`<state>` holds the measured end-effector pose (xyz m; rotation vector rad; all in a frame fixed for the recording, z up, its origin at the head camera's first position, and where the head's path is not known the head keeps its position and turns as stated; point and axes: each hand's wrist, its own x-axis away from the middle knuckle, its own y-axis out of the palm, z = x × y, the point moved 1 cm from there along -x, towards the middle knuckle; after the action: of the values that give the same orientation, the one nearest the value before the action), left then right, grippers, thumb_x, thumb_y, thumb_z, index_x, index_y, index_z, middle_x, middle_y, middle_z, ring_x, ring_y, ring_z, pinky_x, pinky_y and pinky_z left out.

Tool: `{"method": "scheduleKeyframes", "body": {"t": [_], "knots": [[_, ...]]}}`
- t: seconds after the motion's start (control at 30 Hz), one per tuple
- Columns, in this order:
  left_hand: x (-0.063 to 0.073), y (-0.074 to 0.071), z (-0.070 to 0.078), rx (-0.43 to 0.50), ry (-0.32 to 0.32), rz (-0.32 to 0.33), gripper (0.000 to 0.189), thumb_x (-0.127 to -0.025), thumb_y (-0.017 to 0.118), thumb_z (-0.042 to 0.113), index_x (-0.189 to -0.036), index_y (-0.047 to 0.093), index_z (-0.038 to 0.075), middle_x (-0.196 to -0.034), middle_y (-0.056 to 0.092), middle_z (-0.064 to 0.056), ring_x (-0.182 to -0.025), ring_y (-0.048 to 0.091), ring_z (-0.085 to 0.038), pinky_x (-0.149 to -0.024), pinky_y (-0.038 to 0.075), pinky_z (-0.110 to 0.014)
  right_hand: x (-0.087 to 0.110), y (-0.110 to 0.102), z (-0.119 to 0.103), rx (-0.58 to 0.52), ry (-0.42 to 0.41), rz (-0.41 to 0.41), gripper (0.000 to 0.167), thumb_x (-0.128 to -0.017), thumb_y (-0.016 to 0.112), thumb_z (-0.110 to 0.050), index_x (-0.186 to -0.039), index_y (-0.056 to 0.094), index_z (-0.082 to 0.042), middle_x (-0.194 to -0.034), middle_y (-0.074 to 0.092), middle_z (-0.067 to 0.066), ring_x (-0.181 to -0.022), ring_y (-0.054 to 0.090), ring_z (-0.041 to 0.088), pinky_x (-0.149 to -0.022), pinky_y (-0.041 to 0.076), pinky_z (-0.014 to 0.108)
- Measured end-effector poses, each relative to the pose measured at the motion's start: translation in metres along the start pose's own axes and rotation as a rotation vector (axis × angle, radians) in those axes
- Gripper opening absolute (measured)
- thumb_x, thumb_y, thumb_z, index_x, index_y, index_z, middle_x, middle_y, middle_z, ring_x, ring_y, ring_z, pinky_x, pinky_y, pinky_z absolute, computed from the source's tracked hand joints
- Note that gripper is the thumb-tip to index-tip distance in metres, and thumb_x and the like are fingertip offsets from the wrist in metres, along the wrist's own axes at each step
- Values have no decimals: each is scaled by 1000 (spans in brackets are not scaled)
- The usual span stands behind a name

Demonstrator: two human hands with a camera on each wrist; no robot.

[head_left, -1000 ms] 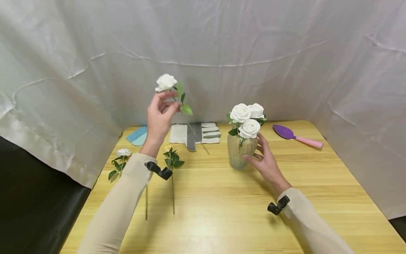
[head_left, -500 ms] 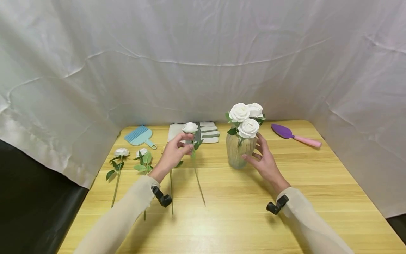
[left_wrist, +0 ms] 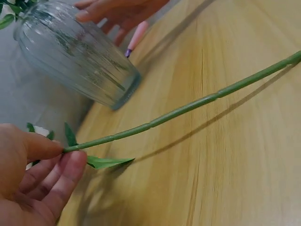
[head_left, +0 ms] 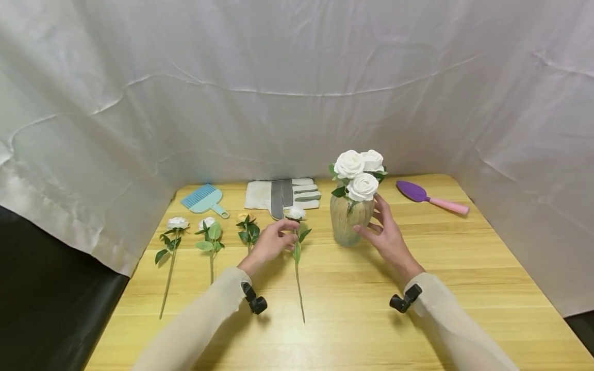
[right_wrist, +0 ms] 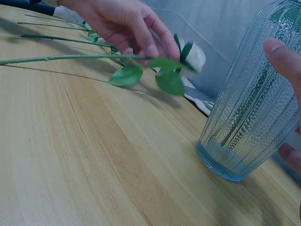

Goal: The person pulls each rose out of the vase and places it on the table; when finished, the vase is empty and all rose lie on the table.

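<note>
My left hand (head_left: pixel 274 241) pinches the green stem (left_wrist: pixel 183 109) of a white rose (head_left: pixel 296 213) between thumb and fingers, just below its bloom. The rose lies low over the table, its stem end pointing toward me. My right hand (head_left: pixel 390 242) grips the right side of a ribbed clear glass vase (head_left: pixel 344 226), thumb in front and fingers around the side. The vase stands upright on the table. White roses (head_left: pixel 363 186) with green leaves fill its mouth, and their stems show through the glass in the left wrist view.
Left of my left hand lie two white roses, an outer rose (head_left: pixel 178 223) and an inner rose (head_left: pixel 207 223), plus a yellow rose (head_left: pixel 245 218). Behind are a light blue dustpan-shaped tool (head_left: pixel 209 200) and a grey-white work glove (head_left: pixel 259 195). A purple trowel (head_left: pixel 413 191) lies at back right.
My left hand has brought the white rose down from high up and moved it right and toward me, low over the table. My right hand stays at the vase.
</note>
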<state>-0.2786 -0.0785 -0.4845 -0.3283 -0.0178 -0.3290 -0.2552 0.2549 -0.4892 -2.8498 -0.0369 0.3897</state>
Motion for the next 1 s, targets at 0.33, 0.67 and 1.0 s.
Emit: {"method": "scheduleKeyframes", "body": {"t": [0.33, 0.67, 1.0], "knots": [[-13, 5, -13, -63, -71, -36, 35, -106, 70, 6, -140, 69, 9, -144, 68, -18, -94, 78, -20, -82, 70, -32, 1, 1, -2, -1, 3, 3, 104, -100, 81, -14, -175, 14, -39, -171, 35, 15, -156, 41, 37, -114, 53, 20], [-13, 6, -16, -90, -51, -39, 31, -105, 70, 5, -136, 70, 8, -133, 74, -16, -95, 76, -20, -82, 70, -31, 1, 2, -2, -14, -5, 6, 104, -99, 81, -12, -175, 14, -37, -170, 36, 17, -155, 42, 38, -110, 51, 12], [-8, -3, -15, -56, -52, -46, 28, -103, 73, 4, -131, 71, 3, -127, 76, -18, -100, 80, -25, -87, 70, -34, 0, 1, 1, 3, 9, 6, 104, -100, 81, -16, -175, 13, -38, -171, 35, 15, -156, 41, 37, -116, 53, 23]]}}
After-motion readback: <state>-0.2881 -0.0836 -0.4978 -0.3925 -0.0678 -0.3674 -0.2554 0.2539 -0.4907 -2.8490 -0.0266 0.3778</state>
